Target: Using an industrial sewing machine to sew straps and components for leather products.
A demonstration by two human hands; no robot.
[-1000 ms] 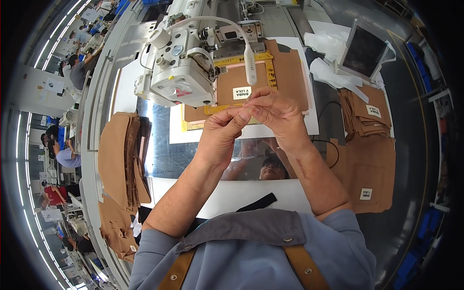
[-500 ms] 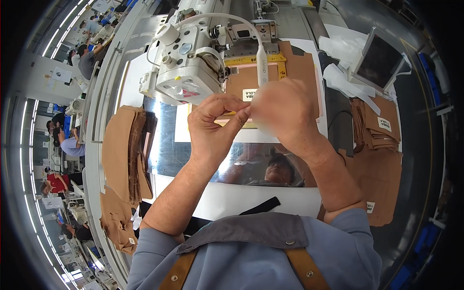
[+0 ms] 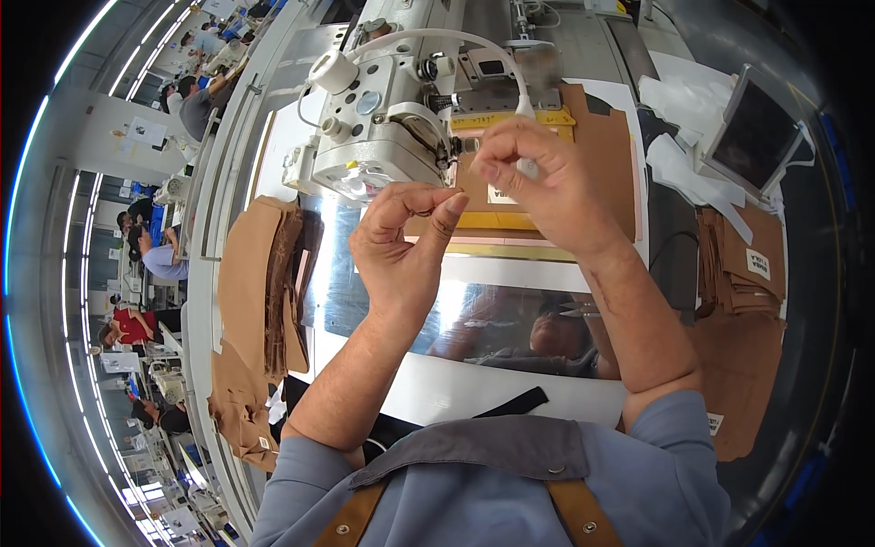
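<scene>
My left hand [image 3: 401,246], in front of the white sewing machine head [image 3: 365,146], has thumb and forefinger pinched on something too small to make out. My right hand [image 3: 538,187] is higher and to its right, fingers curled with the thumb near the forefinger; what it holds, if anything, is unclear. It overlaps the white pen-like fitting on the curved tube [image 3: 492,46]. Behind both hands, a yellow frame [image 3: 497,221] lies on a brown panel [image 3: 602,173] with a white label, partly hidden.
Stacks of brown pieces [image 3: 251,292] stand at left and right [image 3: 738,264]. A screen [image 3: 747,132] and white scraps sit at back right. A metal plate [image 3: 365,301] and black strip [image 3: 497,406] lie nearer me. Other workers [image 3: 196,105] sit along the left.
My hands have moved apart from their meeting point: the right has risen toward the machine's needle area, the left has shifted slightly leftward, still pinched.
</scene>
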